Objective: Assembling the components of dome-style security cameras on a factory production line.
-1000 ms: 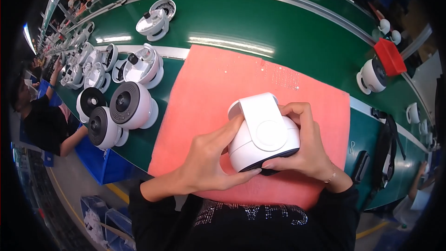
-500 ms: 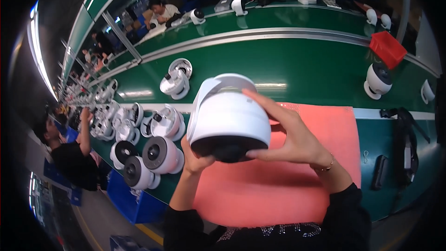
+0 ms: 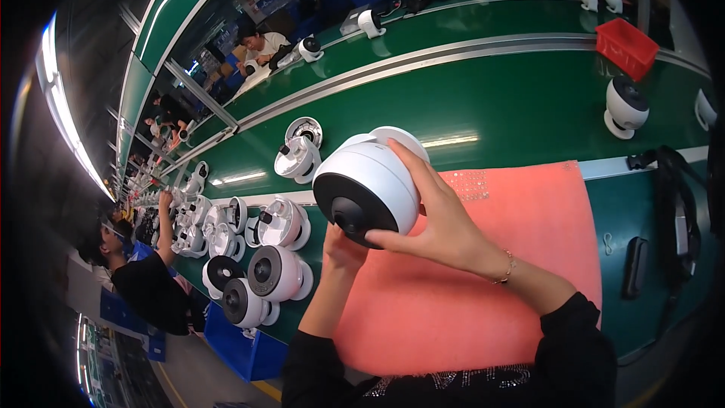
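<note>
A round white security camera (image 3: 371,174) with a black lens face is held above the pink mat (image 3: 468,295). Its lens face tilts down and to the left. My right hand (image 3: 445,230) wraps its right side, fingers over the top and thumb at the lower edge of the black face. Beneath it, my left hand (image 3: 344,248) supports the body from below, and its fingers are partly hidden behind the camera. Left of my hands are similar cameras with black faces (image 3: 274,272) and an opened white housing (image 3: 297,159).
Several more white housings (image 3: 281,223) crowd the green bench's left side, where a co-worker (image 3: 143,279) reaches in. Far right stand a camera (image 3: 626,109) and a red bin (image 3: 627,48). A black strap (image 3: 680,211) and a dark oblong object (image 3: 635,267) lie right of the mat.
The camera has turned in my hands, so its black face points more to the left, and it now sits slightly lower in view. The whole view has shifted and tilted.
</note>
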`<state>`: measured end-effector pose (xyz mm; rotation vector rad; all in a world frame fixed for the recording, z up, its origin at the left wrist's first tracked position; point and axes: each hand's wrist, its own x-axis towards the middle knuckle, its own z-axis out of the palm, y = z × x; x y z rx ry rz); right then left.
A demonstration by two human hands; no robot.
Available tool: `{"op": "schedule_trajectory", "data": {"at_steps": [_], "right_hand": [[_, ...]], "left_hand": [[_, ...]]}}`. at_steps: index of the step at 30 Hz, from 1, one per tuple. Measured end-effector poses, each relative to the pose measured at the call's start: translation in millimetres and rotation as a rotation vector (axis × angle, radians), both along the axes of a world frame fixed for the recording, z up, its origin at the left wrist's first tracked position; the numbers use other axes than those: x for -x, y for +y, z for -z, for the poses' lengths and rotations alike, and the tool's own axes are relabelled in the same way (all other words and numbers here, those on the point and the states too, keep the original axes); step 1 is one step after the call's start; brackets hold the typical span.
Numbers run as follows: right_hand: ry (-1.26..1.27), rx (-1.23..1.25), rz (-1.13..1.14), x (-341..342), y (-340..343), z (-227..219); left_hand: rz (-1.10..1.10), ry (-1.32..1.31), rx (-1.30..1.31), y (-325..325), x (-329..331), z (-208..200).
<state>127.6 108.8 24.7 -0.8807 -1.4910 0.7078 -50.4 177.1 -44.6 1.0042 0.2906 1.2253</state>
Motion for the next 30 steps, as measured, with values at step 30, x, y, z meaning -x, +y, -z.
{"op": "schedule_trajectory", "data": {"at_steps": [30], "right_hand": [[0.108, -0.209, 0.189, -33.7, 25.7, 3.9]], "left_hand": [[-0.228, 0.497, -0.593, -35.1, -36.6, -41.0]]}}
